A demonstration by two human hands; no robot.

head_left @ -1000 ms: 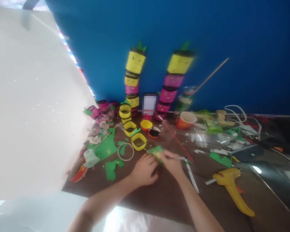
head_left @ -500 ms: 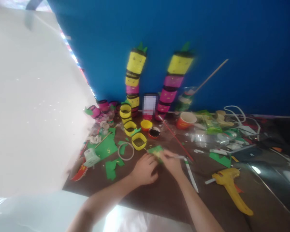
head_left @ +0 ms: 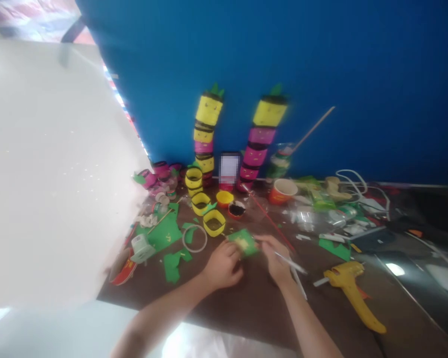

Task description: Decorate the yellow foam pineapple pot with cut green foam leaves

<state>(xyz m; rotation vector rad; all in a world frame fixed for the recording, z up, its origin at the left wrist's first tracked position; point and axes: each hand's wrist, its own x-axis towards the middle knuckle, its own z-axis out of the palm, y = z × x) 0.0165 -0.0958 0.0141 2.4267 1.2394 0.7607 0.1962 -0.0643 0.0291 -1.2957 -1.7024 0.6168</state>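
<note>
Drawing our right hand (head_left: 277, 261) back, we have opened a little room between it and the green card (head_left: 244, 241); half a second ago those fingers lay across the card's right part. Now more of its face shows, with a pale yellowish patch in the middle, though blur hides what the patch is. For the work in hand, this seems to be a pause in close work on the card rather than an end to it.

That right hand is curled around a slim pen (head_left: 291, 262), whose free end slants away from the card, toward us. Its fingertips sit just beside the card's right edge; whether they touch, we cannot tell.

Our left hand (head_left: 224, 266) stays at the card's near left edge, fingers bent and mostly closed; we cannot tell whether it pinches the card or only presses it down. The card lies on the brown table (head_left: 246, 308). Just beyond it to the left stands a yellow ring (head_left: 215, 231), and well to its right lies a yellow glue gun (head_left: 347, 278).
</note>
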